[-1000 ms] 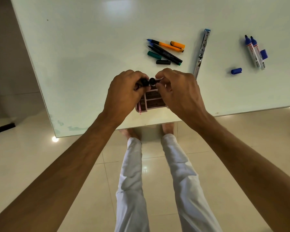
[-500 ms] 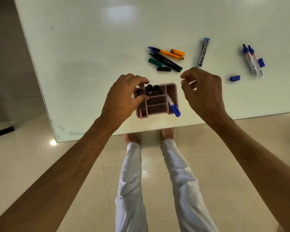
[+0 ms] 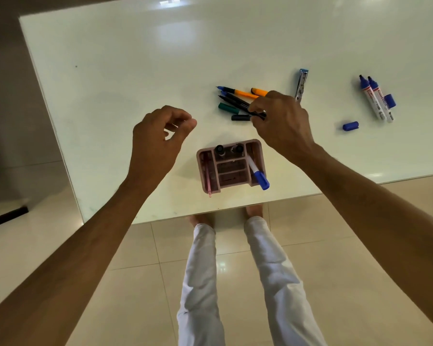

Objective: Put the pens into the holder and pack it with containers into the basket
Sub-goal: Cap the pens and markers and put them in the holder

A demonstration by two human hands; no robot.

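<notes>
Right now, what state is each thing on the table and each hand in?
Pink holder: upright, near table edge, partly filled.
Blue-capped marker: capped, leaning in holder.
Two black pens: standing in the holder's back compartment.
Pink pen: in left compartment.
Thin pens: uncapped, lying flat.
Two blue markers: uncapped, lying flat.
Loose blue cap: off, alone.
Right hand: pinching a black pen.
Left hand: loosely curled, empty.

Far on the right lay two blue markers [image 3: 374, 101] and one loose blue cap [image 3: 350, 126]. One pink holder [image 3: 256, 149] held four pens. Three thin pens [image 3: 235, 95] and three caps lay in the middle.
</notes>
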